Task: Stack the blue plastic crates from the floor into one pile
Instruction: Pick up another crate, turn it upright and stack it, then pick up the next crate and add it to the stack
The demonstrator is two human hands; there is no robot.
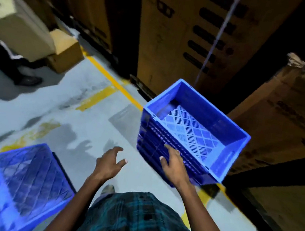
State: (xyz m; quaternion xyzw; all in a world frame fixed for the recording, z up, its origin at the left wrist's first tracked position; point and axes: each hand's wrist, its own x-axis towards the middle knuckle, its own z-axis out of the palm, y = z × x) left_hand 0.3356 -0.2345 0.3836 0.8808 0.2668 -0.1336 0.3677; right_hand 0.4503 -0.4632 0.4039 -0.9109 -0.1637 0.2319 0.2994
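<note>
Two blue crate groups show: an upright pile [192,134] at centre right, an overturned crate [27,172] lower left on the floor. Our right hand [174,163] rests spread fingers on the pile's slotted side; our left hand [109,163] hangs open. We judge them light, rigid; take the rims.

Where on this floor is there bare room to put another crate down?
The widest bare patch of grey floor lies between the upturned crate at lower left, the yellow line and the upright blue crate on the right. It is crowded along the tall cartons behind, and near the cardboard box, where another person's shoe stands.
</note>
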